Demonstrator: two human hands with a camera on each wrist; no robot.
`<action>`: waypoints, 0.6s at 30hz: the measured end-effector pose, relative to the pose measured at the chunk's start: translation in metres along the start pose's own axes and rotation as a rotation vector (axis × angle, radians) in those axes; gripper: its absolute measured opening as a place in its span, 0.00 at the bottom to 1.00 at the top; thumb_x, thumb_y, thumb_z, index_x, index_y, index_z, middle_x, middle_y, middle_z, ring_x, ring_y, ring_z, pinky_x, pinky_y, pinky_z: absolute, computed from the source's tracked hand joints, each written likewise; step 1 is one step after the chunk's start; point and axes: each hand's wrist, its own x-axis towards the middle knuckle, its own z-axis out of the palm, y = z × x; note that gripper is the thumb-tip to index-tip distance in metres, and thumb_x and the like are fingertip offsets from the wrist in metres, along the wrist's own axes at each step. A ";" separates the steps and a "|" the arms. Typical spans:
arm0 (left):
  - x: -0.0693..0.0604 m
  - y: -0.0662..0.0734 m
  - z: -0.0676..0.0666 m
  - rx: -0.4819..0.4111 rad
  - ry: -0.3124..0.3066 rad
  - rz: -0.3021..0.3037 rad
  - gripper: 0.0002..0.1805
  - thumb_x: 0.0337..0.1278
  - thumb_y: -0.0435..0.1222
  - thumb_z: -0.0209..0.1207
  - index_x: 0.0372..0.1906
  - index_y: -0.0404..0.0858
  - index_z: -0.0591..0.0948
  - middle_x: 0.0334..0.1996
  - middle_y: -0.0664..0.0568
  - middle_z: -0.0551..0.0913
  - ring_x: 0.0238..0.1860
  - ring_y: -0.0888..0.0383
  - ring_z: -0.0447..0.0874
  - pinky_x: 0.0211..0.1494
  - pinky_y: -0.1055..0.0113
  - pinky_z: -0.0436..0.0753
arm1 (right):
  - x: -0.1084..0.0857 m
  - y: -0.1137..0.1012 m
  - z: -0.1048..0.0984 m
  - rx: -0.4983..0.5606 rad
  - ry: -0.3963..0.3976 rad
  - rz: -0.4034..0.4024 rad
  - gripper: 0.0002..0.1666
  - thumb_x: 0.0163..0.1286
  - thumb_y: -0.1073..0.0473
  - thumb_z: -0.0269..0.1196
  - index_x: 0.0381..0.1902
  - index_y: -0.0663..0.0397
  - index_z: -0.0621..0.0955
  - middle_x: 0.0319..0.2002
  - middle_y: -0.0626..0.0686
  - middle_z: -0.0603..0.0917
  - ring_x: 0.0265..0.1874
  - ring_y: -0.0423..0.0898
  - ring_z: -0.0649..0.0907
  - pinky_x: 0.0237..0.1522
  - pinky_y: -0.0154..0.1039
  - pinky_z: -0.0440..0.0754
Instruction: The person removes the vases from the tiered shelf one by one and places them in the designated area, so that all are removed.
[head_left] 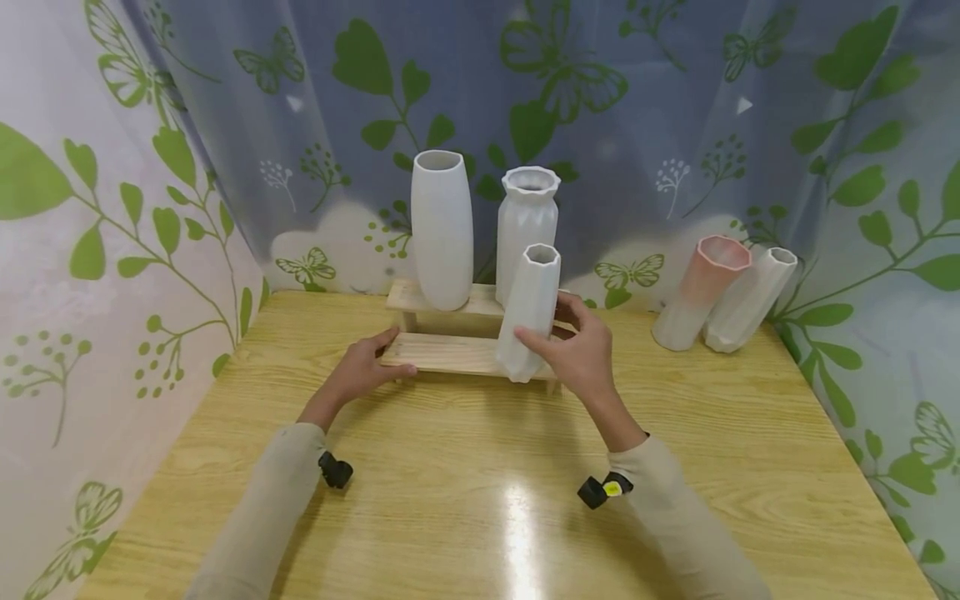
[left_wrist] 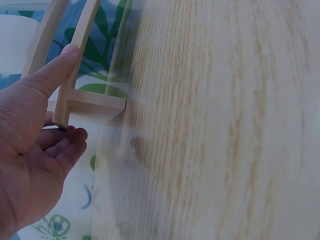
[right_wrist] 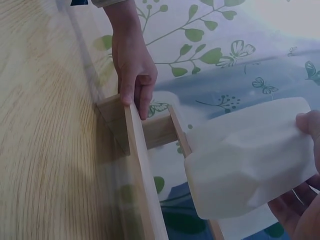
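My right hand grips a white faceted vase, slightly tilted, at the right end of the lower step. In the right wrist view the vase's base hangs apart from the front board. My left hand holds the left end of a two-step wooden stand, thumb on the front board and fingers behind, as the left wrist view shows on the board end. On the upper step stand a tall smooth white vase and a white vase with a scalloped rim, partly hidden.
A pink-and-white vase and another white faceted vase lean together at the table's back right. The wood-grain table stretches in front of the stand. Leaf-patterned curtains hang behind and at both sides.
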 end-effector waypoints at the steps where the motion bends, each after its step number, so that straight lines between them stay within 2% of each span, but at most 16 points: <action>1: 0.000 0.000 0.000 0.000 -0.002 0.000 0.56 0.58 0.57 0.69 0.81 0.35 0.54 0.80 0.39 0.55 0.76 0.36 0.60 0.72 0.43 0.71 | 0.000 0.000 -0.003 0.000 0.003 -0.002 0.36 0.55 0.58 0.81 0.61 0.57 0.81 0.53 0.57 0.84 0.51 0.50 0.84 0.52 0.43 0.87; 8: 0.001 0.000 -0.002 0.011 -0.002 -0.011 0.57 0.58 0.59 0.69 0.82 0.36 0.54 0.80 0.39 0.55 0.76 0.36 0.61 0.72 0.42 0.71 | -0.001 0.005 -0.023 -0.035 0.047 0.001 0.35 0.57 0.58 0.80 0.62 0.58 0.82 0.53 0.57 0.85 0.51 0.50 0.85 0.50 0.36 0.87; 18: 0.000 0.000 -0.001 -0.002 -0.014 -0.022 0.56 0.59 0.57 0.69 0.82 0.36 0.54 0.80 0.40 0.54 0.76 0.36 0.59 0.73 0.43 0.70 | -0.002 0.013 -0.051 -0.093 0.094 0.061 0.36 0.58 0.56 0.80 0.63 0.59 0.81 0.54 0.59 0.85 0.51 0.50 0.85 0.52 0.40 0.87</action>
